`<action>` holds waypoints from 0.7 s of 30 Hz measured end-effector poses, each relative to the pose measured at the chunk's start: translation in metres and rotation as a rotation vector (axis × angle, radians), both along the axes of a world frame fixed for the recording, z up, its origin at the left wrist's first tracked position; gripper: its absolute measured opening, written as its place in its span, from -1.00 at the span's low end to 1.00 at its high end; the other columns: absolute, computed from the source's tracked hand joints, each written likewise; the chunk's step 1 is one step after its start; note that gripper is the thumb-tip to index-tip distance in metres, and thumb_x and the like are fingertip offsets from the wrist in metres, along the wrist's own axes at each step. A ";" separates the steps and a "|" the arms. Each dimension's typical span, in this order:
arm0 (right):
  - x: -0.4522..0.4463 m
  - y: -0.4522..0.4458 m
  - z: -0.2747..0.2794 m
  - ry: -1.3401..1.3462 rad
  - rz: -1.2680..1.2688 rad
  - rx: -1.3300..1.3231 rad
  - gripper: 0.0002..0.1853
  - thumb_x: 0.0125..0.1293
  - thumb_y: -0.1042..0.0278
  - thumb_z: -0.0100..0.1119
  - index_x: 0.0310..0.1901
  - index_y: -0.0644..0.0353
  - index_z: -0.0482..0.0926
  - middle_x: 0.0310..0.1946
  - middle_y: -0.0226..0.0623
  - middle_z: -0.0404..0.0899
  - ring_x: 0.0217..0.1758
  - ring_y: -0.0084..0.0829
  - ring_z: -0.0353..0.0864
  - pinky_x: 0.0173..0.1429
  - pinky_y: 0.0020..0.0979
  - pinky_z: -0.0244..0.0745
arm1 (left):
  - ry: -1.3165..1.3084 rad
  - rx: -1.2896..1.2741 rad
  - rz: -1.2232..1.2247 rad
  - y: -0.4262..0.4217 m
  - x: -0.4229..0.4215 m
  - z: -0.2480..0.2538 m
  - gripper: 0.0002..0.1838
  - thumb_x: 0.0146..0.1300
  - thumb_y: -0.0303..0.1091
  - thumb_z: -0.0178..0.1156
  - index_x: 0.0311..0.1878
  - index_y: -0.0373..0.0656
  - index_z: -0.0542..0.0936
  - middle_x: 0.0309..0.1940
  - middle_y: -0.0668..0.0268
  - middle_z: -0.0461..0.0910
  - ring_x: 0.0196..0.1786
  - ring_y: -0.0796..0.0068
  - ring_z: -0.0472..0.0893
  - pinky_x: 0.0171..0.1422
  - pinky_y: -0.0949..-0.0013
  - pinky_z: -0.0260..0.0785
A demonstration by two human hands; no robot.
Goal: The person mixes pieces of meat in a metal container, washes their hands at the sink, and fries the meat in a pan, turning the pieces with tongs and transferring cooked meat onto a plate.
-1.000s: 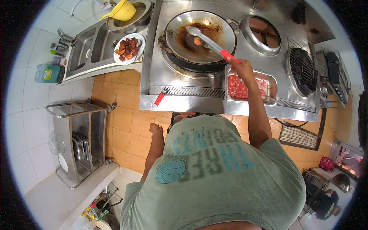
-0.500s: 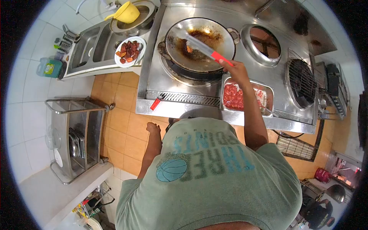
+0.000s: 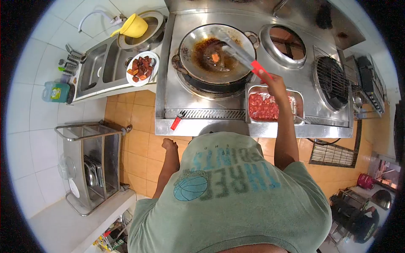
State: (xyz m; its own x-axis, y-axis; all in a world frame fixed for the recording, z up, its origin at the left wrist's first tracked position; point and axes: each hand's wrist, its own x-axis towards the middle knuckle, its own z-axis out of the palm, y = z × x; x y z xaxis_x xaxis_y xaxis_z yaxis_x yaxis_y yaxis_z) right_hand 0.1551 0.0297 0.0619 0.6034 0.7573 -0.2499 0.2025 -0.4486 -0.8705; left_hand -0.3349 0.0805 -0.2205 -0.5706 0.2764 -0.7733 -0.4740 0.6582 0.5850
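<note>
Grasping the red-handled utensil (image 3: 244,55) in our right hand (image 3: 275,84), we have its far end over the wok (image 3: 188,47), near the orange piece (image 3: 215,57). Dark liquid (image 3: 201,59) lies around that piece; a quick flick could splash it (possibly hot). A lowered forearm (image 3: 287,130) could brush the red food (image 3: 262,106). Our left hand (image 3: 169,144) hangs low; whether clenched, we cannot tell.

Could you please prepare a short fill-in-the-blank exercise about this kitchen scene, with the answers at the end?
1. The right hand holds a utensil whose grip is coloured ____.
2. The wok has ____ side handles.
3. The plate bearing browned pieces is ____.
4. The dipper beyond the plate is ____.

Missing words: red; two; white; yellow.
</note>
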 end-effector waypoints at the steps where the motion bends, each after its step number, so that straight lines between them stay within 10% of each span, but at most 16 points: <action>1: 0.003 -0.006 0.000 -0.015 -0.048 0.021 -0.37 0.07 -0.32 0.21 -0.44 0.28 0.64 -0.66 -0.40 0.47 -0.66 -0.61 0.32 -0.57 -0.52 0.18 | -0.007 0.005 -0.020 0.000 -0.008 -0.015 -0.71 0.17 -0.31 -0.04 -0.11 -0.31 0.41 -0.30 0.13 0.49 -0.28 0.26 0.48 -0.15 0.04 0.36; 8: -0.018 -0.038 0.014 -0.037 -0.083 0.021 -0.41 0.15 -0.21 0.18 -0.26 0.31 0.65 -0.60 -0.36 0.53 -0.57 -0.59 0.41 -0.42 -0.45 0.37 | -0.071 -0.023 -0.312 0.007 -0.025 -0.054 -0.66 0.25 -0.21 -0.05 -0.07 -0.29 0.43 -0.25 0.17 0.53 -0.36 0.35 0.52 -0.31 0.25 0.44; 16: -0.096 -0.055 -0.035 -0.351 0.129 0.173 -0.43 0.26 -0.05 0.10 0.10 0.28 0.43 -0.19 0.08 0.55 -0.08 0.05 0.54 -0.01 -0.09 0.42 | -0.094 -0.112 -1.497 -0.029 -0.003 -0.039 -0.67 0.27 -0.25 -0.07 -0.06 -0.30 0.44 -0.25 0.15 0.54 -0.42 0.33 0.54 -0.37 0.25 0.42; 21: -0.138 -0.054 -0.054 -0.366 -0.014 0.204 -0.52 0.26 0.17 0.14 0.08 0.36 0.37 -0.23 0.11 0.48 -0.14 0.04 0.50 -0.09 -0.14 0.40 | 0.089 -0.019 -1.933 -0.057 0.018 0.025 -0.69 0.26 -0.32 -0.10 -0.12 -0.35 0.52 -0.24 0.08 0.56 -0.41 0.28 0.59 -0.34 0.20 0.43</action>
State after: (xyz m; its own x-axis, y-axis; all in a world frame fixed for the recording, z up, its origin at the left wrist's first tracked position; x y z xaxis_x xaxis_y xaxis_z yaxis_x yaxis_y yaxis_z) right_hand 0.0175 -0.0245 0.0080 0.6349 0.7604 0.1368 0.5099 -0.2793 -0.8136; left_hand -0.3170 0.0240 -0.1952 0.4176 0.4760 -0.7740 0.8156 0.1792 0.5502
